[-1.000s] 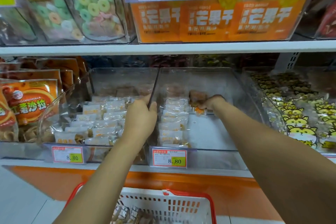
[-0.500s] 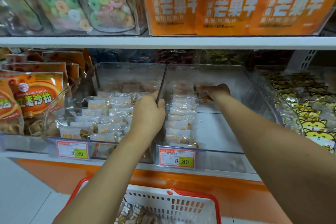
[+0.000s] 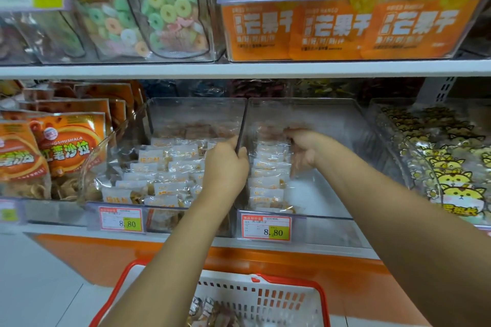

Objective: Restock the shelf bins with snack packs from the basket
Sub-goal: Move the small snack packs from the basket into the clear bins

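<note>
Right hand (image 3: 305,147) lower in bin (image 3: 326,117)

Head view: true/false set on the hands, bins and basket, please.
1. The left hand grips the wall between the left bin and the right bin. True.
2. The right hand is down in the basket. False: it is inside the right bin, near the back.
3. Packs fill the right bin from side to side. False: they form one row along its left side.
4. Both bins' price tags read 8.80. True.
5. The left bin holds more packs than the right bin. True.
</note>
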Demonstrator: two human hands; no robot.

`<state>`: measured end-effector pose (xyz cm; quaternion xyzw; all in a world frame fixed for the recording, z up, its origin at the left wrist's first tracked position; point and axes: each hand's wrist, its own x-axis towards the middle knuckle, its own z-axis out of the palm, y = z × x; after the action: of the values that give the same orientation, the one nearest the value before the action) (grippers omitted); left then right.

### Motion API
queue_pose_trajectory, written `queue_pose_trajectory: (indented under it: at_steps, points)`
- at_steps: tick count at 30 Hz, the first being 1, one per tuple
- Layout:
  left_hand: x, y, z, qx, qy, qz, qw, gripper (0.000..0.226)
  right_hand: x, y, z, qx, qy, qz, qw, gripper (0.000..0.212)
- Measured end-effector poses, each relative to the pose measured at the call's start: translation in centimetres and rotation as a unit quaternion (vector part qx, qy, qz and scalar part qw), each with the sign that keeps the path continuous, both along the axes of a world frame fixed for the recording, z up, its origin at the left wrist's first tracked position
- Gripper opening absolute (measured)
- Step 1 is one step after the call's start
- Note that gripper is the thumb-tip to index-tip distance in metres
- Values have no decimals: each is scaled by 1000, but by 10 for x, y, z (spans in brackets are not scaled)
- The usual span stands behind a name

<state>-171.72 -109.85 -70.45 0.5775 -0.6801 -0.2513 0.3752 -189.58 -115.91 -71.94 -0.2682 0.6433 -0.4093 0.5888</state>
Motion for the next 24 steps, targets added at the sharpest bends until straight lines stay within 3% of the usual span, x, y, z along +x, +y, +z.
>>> queue_pose_trajectory:
  at_steps: [5, 11, 16, 20, 24]
  points:
    - [0, 1, 1, 10, 18, -5, 1000, 29, 21, 4, 17, -10, -73, -1, 997, 23]
    - [-1, 9, 6, 20, 22, -3, 1000, 28, 24, 37, 27, -24, -35, 25, 999, 19]
    - [7, 13, 11, 36, 10, -32, 999, 27, 23, 71, 44, -119, 166, -12, 979, 24]
    - [22, 45, 2, -79, -43, -28, 996, 30, 13, 122, 54, -240, 407, 14, 881, 34]
    - [40, 92, -14, -192, -16, -1, 981, 23, 17, 187, 41, -291, 442, 143, 837, 44]
